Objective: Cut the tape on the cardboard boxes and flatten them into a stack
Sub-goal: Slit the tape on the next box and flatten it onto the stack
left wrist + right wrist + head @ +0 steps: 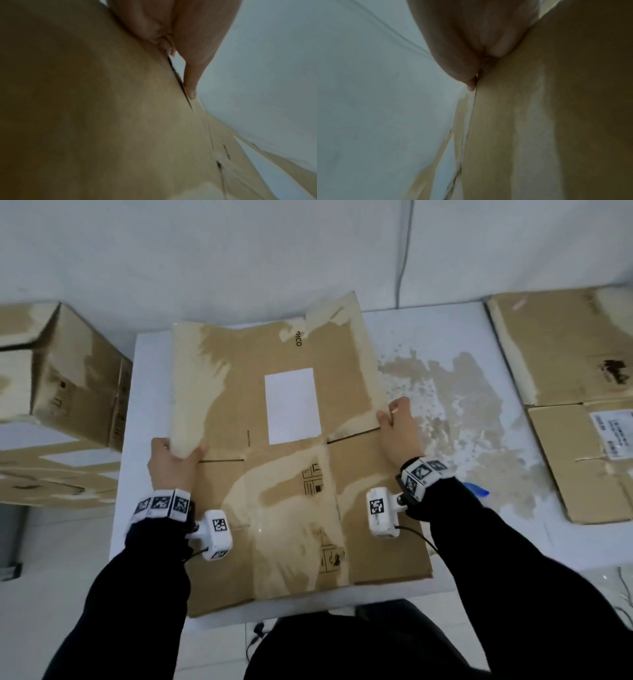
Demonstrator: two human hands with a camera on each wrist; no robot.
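both hands, left hand [173, 465] and right hand [399, 429], grip opposite side edges of the flattened box [291, 474]; it looks light, stiff yet bendable at creases.

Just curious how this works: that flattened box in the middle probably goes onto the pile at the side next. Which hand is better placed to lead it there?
Probably the right hand: it grips the box edge nearest the pile.

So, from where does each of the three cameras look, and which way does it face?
Head: looks down at the flattened cardboard box on the white table; both hands and dark sleeves show.
Left wrist: looks along the left hand gripping the box's edge.
Right wrist: looks along the right hand at the opposite edge.
All three views share the box.
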